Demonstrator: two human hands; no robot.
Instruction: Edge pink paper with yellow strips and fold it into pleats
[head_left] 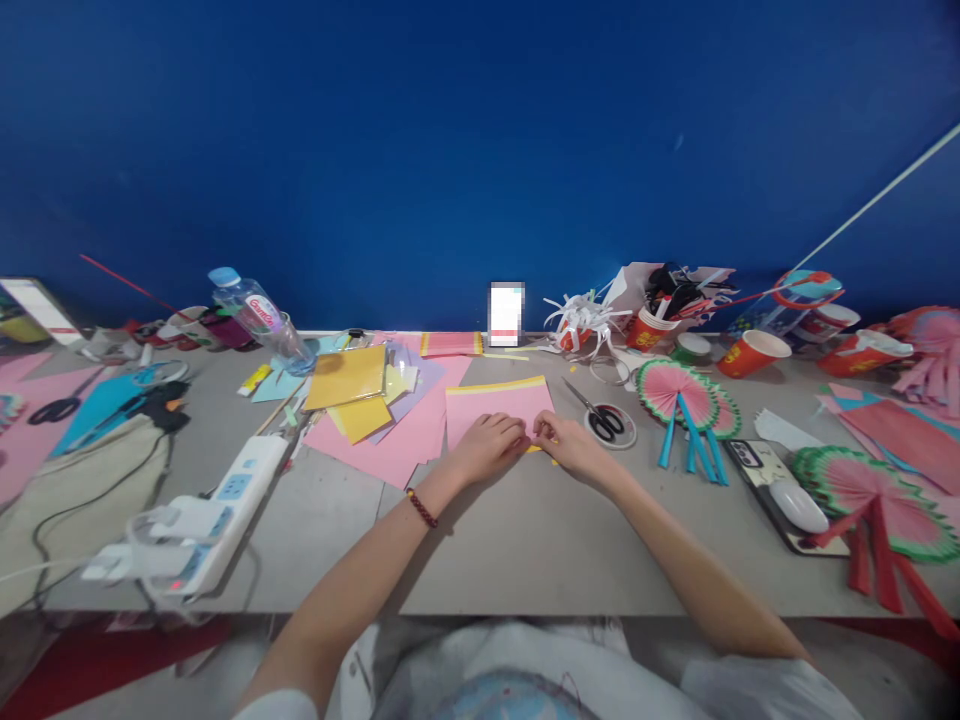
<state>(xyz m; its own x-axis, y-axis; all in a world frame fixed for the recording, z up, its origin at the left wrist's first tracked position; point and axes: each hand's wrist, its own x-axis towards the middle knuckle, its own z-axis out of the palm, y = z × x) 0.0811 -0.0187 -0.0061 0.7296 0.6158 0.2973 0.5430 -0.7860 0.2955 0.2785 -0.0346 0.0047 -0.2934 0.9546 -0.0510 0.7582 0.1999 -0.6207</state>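
A pink paper sheet [487,400] lies flat on the table in front of me, with a yellow strip [499,383] along its far edge. My left hand [491,442] rests over the sheet's near part, fingers curled together at the near edge. Beside it, my right hand [568,442] pinches at the near right corner, its fingertips almost meeting the left ones. A bit of yellow [534,449] shows beneath the fingers; the rest of that edge is hidden. Black-handled scissors [609,425] lie on a tape roll [632,430] just right of the sheet.
Pink and yellow papers [360,375] pile up at left, near a tilted bottle [259,315] and a power strip [236,510]. Watermelon-patterned paper fans [679,395], a phone [750,470] with a mouse [797,506] on it, and paper cups [754,353] stand right. A lit phone [506,315] leans at the wall.
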